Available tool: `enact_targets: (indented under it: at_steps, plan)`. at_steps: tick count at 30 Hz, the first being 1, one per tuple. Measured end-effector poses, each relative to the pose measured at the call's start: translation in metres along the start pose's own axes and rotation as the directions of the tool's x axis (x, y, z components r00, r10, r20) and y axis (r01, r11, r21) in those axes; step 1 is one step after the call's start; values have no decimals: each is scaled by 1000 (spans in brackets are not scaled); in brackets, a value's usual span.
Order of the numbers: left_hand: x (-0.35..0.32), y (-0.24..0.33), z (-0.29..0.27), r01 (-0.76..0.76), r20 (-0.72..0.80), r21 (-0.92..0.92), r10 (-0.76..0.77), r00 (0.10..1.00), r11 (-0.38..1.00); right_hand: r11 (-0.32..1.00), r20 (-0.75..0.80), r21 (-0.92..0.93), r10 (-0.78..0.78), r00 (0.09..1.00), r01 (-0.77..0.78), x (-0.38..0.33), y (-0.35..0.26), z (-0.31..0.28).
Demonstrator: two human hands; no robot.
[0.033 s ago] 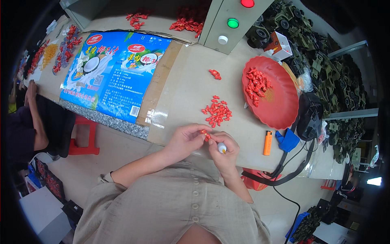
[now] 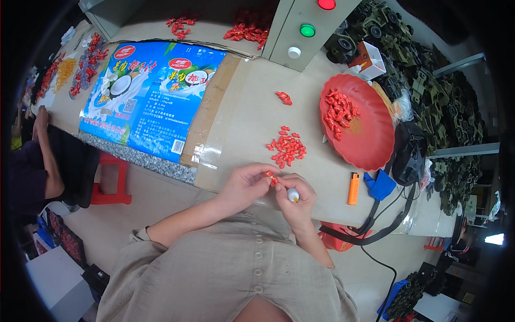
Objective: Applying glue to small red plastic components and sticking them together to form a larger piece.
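My left hand pinches a small glossy red piece between thumb and fingertips, close to the table's near edge. Against it from the other side come the thumb and fingers of my right hand. That hand is also closed around a small white bottle with a yellowish tip, mostly hidden in the palm. Just beyond my hands lies a loose pile of little red pieces. Farther off rests a larger red piece. To the right, a red scalloped bowl contains several red figure-like pieces.
An orange lighter, a blue cloth-like item and a black strap lie right. Blue printed cardboard covers the table's left. A grey box with lights stands behind. Green model vehicles fill the far right. Another person's arm shows left.
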State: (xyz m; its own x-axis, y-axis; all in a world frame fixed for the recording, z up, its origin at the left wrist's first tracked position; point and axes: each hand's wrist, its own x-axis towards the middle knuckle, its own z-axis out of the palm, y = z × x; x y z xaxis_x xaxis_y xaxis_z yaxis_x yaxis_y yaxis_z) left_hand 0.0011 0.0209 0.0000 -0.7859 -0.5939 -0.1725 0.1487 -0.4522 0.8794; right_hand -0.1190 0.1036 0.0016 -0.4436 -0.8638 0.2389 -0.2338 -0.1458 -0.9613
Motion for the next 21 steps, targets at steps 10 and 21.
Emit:
enact_targets:
  at_steps: [10, 21]
  plan:
    - [0, 2, 4, -26, -8, -15, 26, 1000, 1000, 1000, 1, -1, -7, 1000, 7, 1, -1, 0]
    - [1, 0, 4, -52, -11, 29, 53, 999, 998, 1000, 1, -8, 5, 1000, -5, 0, -1, 0]
